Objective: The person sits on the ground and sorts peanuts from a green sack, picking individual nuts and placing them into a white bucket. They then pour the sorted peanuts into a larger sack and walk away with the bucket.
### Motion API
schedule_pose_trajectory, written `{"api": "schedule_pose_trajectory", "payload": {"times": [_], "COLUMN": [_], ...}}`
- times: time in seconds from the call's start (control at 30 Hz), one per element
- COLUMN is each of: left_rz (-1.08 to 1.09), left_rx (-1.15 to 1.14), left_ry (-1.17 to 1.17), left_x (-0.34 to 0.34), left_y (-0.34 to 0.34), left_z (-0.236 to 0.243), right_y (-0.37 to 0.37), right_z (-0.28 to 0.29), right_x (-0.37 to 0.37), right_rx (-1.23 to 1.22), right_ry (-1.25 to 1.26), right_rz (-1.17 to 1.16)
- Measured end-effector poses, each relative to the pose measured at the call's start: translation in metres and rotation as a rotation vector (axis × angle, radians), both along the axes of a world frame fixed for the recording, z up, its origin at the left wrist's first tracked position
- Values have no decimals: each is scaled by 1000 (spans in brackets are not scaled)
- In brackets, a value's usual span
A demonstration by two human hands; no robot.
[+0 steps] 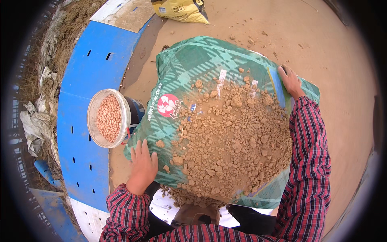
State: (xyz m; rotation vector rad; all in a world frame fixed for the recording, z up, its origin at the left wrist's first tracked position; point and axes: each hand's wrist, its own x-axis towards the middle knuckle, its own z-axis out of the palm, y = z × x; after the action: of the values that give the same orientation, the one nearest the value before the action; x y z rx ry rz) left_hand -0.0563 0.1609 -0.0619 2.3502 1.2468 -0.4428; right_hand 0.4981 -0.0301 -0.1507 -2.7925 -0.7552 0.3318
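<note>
A green plaid bag [185, 60] lies before me with a pink round emblem, covered over its middle and right by clumpy brown soil [234, 137]. My left hand [142, 165] rests on the bag's lower-left edge, fingers spread. At the upper-right edge, my right hand [291, 82] lies on the bag, fingers apart and slightly bent. Just left of the bag stands a dark bucket [135, 113] with a pale rim, holding many pinkish seeds or nuts [107, 119]. More loose soil [189, 197] shows below the bag, near my legs.
A tan ground surface [338, 72] surrounds the bag. A curved blue perforated panel [80, 161] with white sections runs along the left, with dry straw and torn pale sheeting [32, 129] beyond it. A yellow sack [179, 10] sits at the top.
</note>
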Motion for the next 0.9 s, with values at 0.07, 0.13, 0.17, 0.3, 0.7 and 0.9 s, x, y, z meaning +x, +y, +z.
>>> {"api": "schedule_pose_trajectory", "payload": {"times": [0.07,0.13,0.17,0.3,0.7,0.9], "left_rz": [68,177,242,1216,1461,1445], "left_rx": [-16,113,252,-435,-852,-782], "left_ry": [12,-14,-49,-673,-663,-534], "left_x": [-13,-26,-30,-47,-76,-77], "left_y": [3,4,7,11,-24,-35], "left_z": [-14,-35,-48,-68,-27,14], "right_y": [10,12,8,-3,-90,-109], "right_z": [-8,-5,5,73,224,266], "right_x": [10,21,26,40,-117,-180], "right_rx": [-32,-108,-131,-131,-216,-84], "right_ry": [17,30,42,-18,156,358], "right_rz": [-62,-64,14,170,521,418]}}
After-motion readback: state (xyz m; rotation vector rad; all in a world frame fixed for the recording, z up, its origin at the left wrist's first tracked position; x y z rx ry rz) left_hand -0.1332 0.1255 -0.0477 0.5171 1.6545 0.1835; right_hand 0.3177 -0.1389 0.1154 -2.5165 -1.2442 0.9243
